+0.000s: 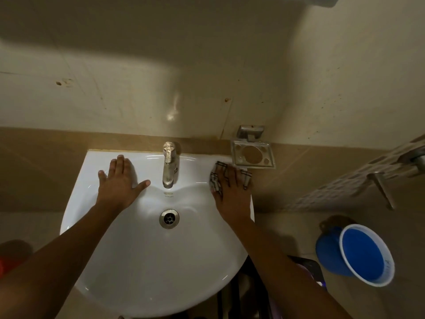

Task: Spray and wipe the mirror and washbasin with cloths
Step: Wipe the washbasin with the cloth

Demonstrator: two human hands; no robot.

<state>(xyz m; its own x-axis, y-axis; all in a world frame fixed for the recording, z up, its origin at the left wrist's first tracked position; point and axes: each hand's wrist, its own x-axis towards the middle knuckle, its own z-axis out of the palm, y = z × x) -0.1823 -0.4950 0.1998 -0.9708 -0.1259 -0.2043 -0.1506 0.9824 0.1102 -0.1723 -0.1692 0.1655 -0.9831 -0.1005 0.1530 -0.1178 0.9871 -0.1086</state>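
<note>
Wiping the washbasin [138, 261] is the step in hand: the right hand [232, 194] presses a checked cloth [217, 178] flat on its right rim, centre frame, left hand [119, 180] open and braced left of the tap [169, 164]; next, probably sweep into the bowl.

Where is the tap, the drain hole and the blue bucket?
tap [169, 164], head view, on its metal spout.
drain hole [169, 218], head view, on its centre grid.
blue bucket [326, 252], head view, on its outer wall.

Under my right hand [232, 194]: light grey cloth with dark checked lines [217, 178]. White glazed ceramic washbasin [138, 261], silver metal tap [169, 166] and drain ring [169, 218]. Blue plastic bucket, white-rimmed [361, 254]. Beige tiled wall [161, 88].
</note>
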